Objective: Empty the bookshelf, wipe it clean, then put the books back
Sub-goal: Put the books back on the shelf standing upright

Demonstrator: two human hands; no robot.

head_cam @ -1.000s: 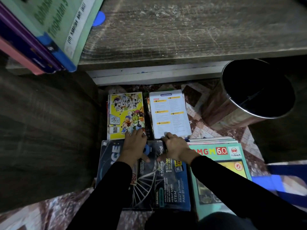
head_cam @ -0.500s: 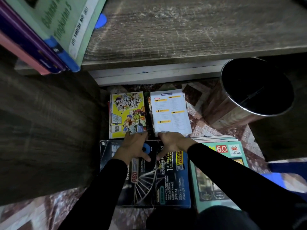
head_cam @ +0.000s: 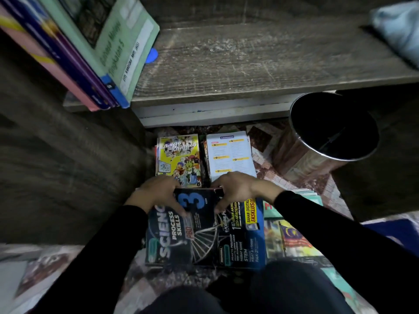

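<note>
Black sleeves reach forward from the bottom of the view, and both hands meet on the far edge of a dark science book (head_cam: 204, 236) that lies flat in front of the person's knees. The left hand (head_cam: 156, 192) and the right hand (head_cam: 238, 188) grip that edge side by side, fingers (head_cam: 170, 182) curled over the top of it and thumbs pressed on the cover. Whether the book's edge has left the floor cannot be told.

Just right of the fingers and nearer the person, a stack of books (head_cam: 292, 241) with a teal cover on top lies touching the science book.

Just beyond the fingers, two more lie on the patterned floor (head_cam: 260, 141): a yellow comic book (head_cam: 179, 155) past the left hand, and a white booklet (head_cam: 231, 152) with yellow headings past the right hand. They are close beside each other.

Further off to the right of the fingers stands a round metal bin (head_cam: 333, 132), upright, its inside dark.

Above and beyond the fingers runs the wooden shelf (head_cam: 249, 60) of the bookshelf, its board scratched. At its left end several books (head_cam: 102, 53) lean tilted, a pale green one outermost. A light blue cloth (head_cam: 399, 30) sits at the shelf's far right.
</note>
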